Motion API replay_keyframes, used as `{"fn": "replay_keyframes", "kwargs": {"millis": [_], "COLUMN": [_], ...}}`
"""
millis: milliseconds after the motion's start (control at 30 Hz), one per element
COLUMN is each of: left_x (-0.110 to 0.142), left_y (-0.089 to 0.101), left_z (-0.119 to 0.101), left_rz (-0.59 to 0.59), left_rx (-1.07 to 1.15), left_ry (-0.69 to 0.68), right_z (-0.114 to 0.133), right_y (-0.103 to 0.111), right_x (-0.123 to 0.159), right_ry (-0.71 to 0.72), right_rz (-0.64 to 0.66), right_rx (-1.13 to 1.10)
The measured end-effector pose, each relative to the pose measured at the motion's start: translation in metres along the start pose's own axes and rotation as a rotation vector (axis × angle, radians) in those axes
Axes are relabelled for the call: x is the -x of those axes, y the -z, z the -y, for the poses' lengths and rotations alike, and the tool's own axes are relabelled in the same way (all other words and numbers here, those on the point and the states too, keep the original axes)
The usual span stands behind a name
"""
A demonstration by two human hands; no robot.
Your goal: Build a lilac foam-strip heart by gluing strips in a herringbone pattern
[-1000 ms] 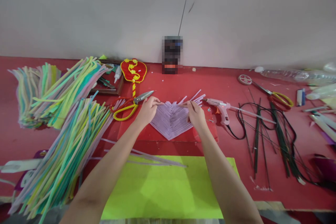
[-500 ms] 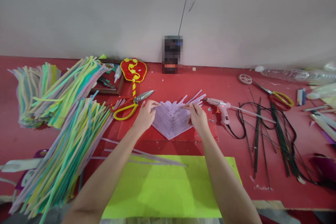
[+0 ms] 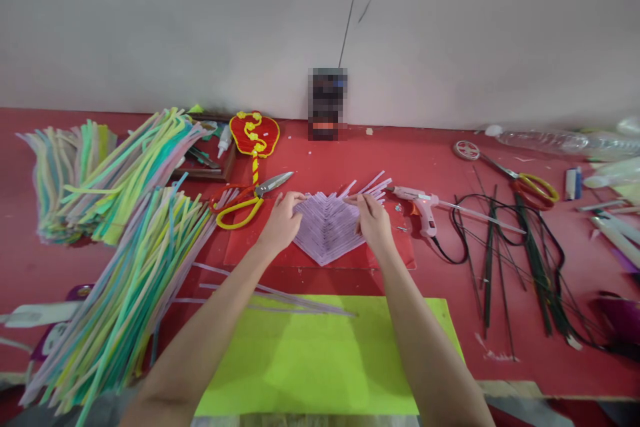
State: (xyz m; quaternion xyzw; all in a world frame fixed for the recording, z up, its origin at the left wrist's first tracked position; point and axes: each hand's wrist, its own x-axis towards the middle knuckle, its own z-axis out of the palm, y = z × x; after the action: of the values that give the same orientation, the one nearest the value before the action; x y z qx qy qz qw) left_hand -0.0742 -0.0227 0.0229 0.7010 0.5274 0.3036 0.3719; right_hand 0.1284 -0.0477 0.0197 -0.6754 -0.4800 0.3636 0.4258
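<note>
A light purple woven piece (image 3: pixel 325 233), built of slanted pipe cleaners meeting in a V-shaped centre line, lies on a red sheet (image 3: pixel 260 253). It comes to a point toward me. My left hand (image 3: pixel 281 221) is closed at its upper left edge, thumb and fingers pinching there. On the upper right, my right hand (image 3: pixel 374 219) pinches a purple pipe cleaner near the middle of the top; the fingers partly cover it. Loose purple ends (image 3: pixel 376 181) stick out past the right hand.
Left lie bundles of coloured pipe cleaners (image 3: pixel 135 280), yellow-handled scissors (image 3: pixel 250 203) and a red fan-shaped piece (image 3: pixel 255 133). A pink glue gun (image 3: pixel 423 207), dark green stems (image 3: pixel 535 267) and second scissors (image 3: pixel 535 190) lie right. A lime-green sheet (image 3: pixel 310 360) is nearest me.
My left hand has turned slightly, and its thumb now rests further over the purple piece. My right hand has shifted slightly left, still pinching.
</note>
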Motion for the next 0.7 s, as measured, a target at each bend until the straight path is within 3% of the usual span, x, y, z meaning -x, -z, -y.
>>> {"fn": "replay_keyframes", "kwargs": {"millis": [267, 700], "left_x": [-0.006, 0.017], "left_y": [-0.003, 0.002], "left_z": [0.0, 0.006], "left_rz": [0.021, -0.059], "left_rx": [0.005, 0.045], "left_ry": [-0.015, 0.074], "right_z": [0.0, -0.002], "right_y": [-0.005, 0.006], "right_x": [-0.005, 0.016], "right_ry": [0.006, -0.027], "right_rz": [0.025, -0.066], "right_rx": [0.027, 0.031]}}
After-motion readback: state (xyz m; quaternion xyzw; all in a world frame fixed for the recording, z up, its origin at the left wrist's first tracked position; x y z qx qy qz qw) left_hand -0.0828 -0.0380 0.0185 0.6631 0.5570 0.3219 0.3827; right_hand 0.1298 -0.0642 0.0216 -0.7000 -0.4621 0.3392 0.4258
